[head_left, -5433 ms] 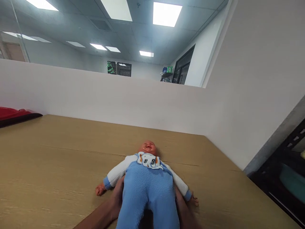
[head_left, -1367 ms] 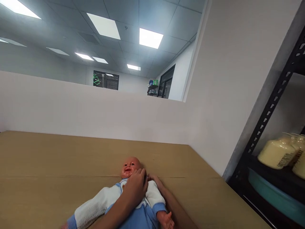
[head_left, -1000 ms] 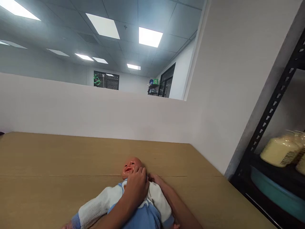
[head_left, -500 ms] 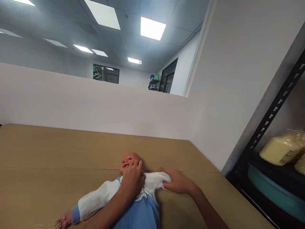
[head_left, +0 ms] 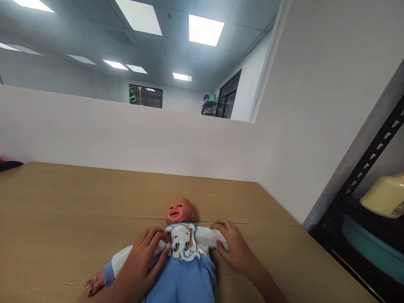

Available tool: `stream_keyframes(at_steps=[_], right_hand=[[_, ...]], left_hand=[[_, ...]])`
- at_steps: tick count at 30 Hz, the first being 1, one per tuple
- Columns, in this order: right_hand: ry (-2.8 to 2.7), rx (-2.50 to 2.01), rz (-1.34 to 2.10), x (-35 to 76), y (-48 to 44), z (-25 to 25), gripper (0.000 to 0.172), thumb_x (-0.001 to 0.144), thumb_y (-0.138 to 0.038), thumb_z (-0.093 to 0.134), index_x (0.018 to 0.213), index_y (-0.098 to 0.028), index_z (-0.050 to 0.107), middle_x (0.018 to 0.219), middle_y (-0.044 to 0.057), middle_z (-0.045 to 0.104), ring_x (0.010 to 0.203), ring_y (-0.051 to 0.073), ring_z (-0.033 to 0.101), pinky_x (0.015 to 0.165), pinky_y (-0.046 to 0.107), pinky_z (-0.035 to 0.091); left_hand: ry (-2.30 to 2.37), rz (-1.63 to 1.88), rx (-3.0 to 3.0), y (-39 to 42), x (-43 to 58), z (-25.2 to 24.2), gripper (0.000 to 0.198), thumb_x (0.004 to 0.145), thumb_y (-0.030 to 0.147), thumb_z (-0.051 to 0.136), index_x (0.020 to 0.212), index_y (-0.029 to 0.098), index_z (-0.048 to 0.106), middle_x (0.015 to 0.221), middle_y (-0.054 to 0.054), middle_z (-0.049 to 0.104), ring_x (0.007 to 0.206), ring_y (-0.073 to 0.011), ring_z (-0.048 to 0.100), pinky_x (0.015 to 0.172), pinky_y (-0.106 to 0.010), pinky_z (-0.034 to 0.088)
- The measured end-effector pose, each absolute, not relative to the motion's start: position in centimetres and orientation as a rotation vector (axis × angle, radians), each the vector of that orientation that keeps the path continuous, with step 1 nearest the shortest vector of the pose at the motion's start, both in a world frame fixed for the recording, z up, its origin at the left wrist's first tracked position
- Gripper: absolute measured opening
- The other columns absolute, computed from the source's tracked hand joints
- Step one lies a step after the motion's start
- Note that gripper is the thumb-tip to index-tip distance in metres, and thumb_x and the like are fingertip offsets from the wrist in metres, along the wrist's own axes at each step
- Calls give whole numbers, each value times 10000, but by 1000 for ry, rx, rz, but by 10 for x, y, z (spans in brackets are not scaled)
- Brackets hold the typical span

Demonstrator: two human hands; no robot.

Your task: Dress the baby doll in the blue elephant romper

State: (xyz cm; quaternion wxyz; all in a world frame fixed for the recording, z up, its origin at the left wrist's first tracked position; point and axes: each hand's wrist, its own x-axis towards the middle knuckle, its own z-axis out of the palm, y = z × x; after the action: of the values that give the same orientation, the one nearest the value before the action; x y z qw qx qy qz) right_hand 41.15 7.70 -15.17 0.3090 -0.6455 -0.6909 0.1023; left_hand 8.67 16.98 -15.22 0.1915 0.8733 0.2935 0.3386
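Doll [head_left: 186, 252] face-up on desk [head_left: 94, 191]. Your right hand [head_left: 234, 248] clamped on one sleeve [head_left: 206, 237]; left hand [head_left: 143, 254] on other sleeve [head_left: 120, 258], cannot tell grip.

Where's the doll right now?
In the head view, the doll lies face up on the table, bottom centre, mostly between the left hand and right hand.
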Motion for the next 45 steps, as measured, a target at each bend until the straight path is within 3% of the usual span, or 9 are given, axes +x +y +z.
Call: stream_keyframes(at_steps=[4, 12, 18, 25, 29, 34, 38, 42, 45], right_hand=[[-1792, -1520, 426, 377, 49, -162, 129, 1013, -362, 597, 1084, -275, 661, 1161, 56, 677, 1137, 259, 619, 1047, 396, 461], [-1393, -1443, 890, 380, 60, -199, 325, 999, -615, 573, 1077, -304, 619, 924, -4, 601, 913, 235, 575, 882, 350, 484], [-1362, -1347, 1147, 381, 72, -184, 405, 922, -673, 656, 1019, -282, 618, 986, 16, 583, 1036, 266, 561, 959, 375, 443], [-1640, -1411, 1034, 382, 67, -167, 405, 967, -626, 637, 886, -229, 654, 891, 7, 572, 903, 228, 550, 853, 338, 437], [-1613, -1348, 985, 378, 68, -167, 390, 1014, -627, 558, 989, -246, 639, 985, 16, 595, 990, 235, 558, 935, 343, 446], [-1571, -1436, 945, 377, 81, -173, 448, 1006, -679, 537, 989, -241, 630, 886, -3, 596, 870, 217, 559, 832, 326, 458], [-1675, -1411, 872, 381, 98, -174, 483, 973, -694, 592, 983, -221, 689, 1003, 43, 688, 1008, 262, 605, 951, 364, 460], [-1675, -1357, 864, 386, 105, -178, 506, 968, -717, 575, 861, -228, 647, 988, 40, 632, 1036, 257, 574, 1010, 368, 438], [-1617, -1375, 831, 387, 105, -188, 562, 970, -772, 501, 799, -239, 557, 874, 17, 543, 907, 230, 527, 907, 356, 453]], left_hand=[[837, 862, 2319, 165, 55, -172, 207, 1057, 469, 538, 1156, 302, 610, 1185, -48, 692, 1099, -271, 629, 1002, -414, 518], [997, 734, 2025, 165, 63, -168, 383, 1048, 613, 418, 968, 269, 565, 1067, -48, 687, 1031, -279, 602, 1021, -450, 490], [933, 685, 2073, 167, 63, -165, 391, 1032, 626, 448, 1005, 275, 619, 1062, -55, 689, 1072, -300, 586, 1040, -481, 480], [868, 720, 2155, 171, 63, -173, 385, 1044, 596, 442, 943, 267, 615, 1048, -57, 684, 1086, -302, 582, 1045, -479, 470], [921, 738, 2173, 178, 67, -180, 406, 1042, 612, 438, 973, 262, 633, 1096, -83, 710, 1099, -320, 596, 1017, -487, 484], [937, 721, 2265, 187, 80, -171, 412, 1039, 593, 431, 949, 251, 643, 1072, -106, 740, 1055, -326, 641, 1015, -507, 500], [972, 763, 2286, 197, 91, -167, 401, 1046, 564, 421, 928, 246, 635, 1073, -113, 758, 1049, -323, 657, 1017, -516, 502], [1002, 802, 2268, 207, 94, -171, 415, 1032, 592, 427, 946, 245, 639, 1042, -101, 762, 1023, -320, 670, 997, -512, 511], [1002, 812, 2285, 210, 92, -174, 412, 1033, 591, 434, 959, 240, 637, 1046, -103, 754, 1021, -319, 669, 999, -514, 510]])
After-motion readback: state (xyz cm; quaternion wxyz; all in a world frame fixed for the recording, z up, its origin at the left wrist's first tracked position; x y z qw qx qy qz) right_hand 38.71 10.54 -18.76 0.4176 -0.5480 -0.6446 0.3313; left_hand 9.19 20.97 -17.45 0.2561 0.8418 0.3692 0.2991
